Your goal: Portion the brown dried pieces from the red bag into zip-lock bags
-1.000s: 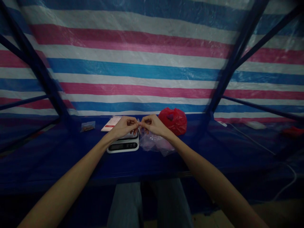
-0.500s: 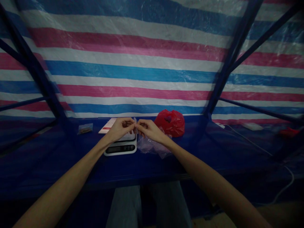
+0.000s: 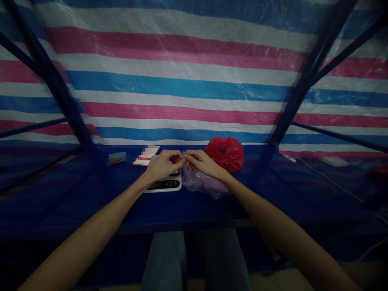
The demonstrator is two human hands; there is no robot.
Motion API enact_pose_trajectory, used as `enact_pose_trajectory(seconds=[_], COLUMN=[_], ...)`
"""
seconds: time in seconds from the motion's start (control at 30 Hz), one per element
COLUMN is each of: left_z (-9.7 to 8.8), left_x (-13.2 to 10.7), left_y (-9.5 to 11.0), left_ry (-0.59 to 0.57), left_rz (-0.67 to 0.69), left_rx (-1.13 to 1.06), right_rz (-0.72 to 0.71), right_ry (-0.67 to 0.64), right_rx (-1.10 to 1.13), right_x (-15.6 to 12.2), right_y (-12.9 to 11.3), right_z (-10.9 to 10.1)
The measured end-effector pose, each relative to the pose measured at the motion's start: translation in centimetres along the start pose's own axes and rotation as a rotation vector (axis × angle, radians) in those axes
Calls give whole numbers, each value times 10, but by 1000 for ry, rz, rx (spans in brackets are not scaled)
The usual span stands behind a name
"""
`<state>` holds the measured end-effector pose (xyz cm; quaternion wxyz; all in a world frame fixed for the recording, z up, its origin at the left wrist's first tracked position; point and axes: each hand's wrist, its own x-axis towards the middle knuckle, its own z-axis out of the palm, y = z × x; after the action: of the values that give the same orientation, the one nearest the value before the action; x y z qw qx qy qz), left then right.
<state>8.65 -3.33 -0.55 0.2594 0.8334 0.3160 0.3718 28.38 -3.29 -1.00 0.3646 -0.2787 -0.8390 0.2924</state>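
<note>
Fingertips meet above the right side of a small white digital scale (image 3: 178, 185), where my left hand (image 3: 165, 165) and my right hand (image 3: 203, 162) both pinch closed. Between them a bit of clear plastic bag (image 3: 184, 155) shows, its lower part hidden by the fingers. My left hand covers much of the scale's top plate; its dark display faces me. Under and beside my right hand lie crumpled clear plastic bags (image 3: 209, 184) with a pinkish tint. Right behind them sits a knotted red plastic bag (image 3: 232, 155).
Left of the scale are a white and red printed card (image 3: 146, 157) and a small zip bag (image 3: 117, 158) with brownish contents. Blue metal posts (image 3: 291, 97) frame the blue table (image 3: 182, 210). A white cable (image 3: 330, 180) runs along the right. Striped sheeting (image 3: 182, 85) hangs behind.
The whole view has shifted, so the table things appear further right and slightly higher. Both hands stay together, still pinching the clear plastic.
</note>
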Motion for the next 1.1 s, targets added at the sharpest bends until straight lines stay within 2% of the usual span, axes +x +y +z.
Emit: enact_pose_trajectory(seconds=[0.07, 0.23, 0.3, 0.4, 0.5, 0.57, 0.63, 0.7, 0.8, 0.87, 1.0, 1.1], left_z=[-1, -3, -1, 1, -1, -5, -10, -14, -16, -15, -12, -10], left_x=[0, -1, -2, -2, 1, 3, 5, 6, 6, 6, 6, 5], left_y=[-2, -10, -11, -11, -9, -9, -8, -8, -8, -7, -5, -4], left_ry=[32, 150, 148, 185, 236, 275, 323, 363, 358, 330, 363, 405], left_rz=[16, 45, 40, 28, 21, -2, -46, -86, -134, -165, -200, -203], left_rx=[75, 301, 347, 411, 376, 221, -10, -237, -460, -515, -552, -586], right_rz=[6, 89, 97, 67, -5, -31, 22, 151, 312, 353, 366, 371], right_ry=[23, 160, 194, 279, 314, 361, 445, 480, 329, 211, 67, 79], right_rx=[-160, -752, -838, -821, -613, -353, -39, 289, 780, 1009, 1129, 1112], right_x=[1, -1, -3, -4, -4, -2, 1, 2, 3, 2, -1, -2], right_y=[-2, -9, -10, -11, -7, -2, 5, 10, 15, 14, 10, 7], right_z=[-5, -13, -12, -7, -2, 1, 0, -1, -4, -4, -1, 2])
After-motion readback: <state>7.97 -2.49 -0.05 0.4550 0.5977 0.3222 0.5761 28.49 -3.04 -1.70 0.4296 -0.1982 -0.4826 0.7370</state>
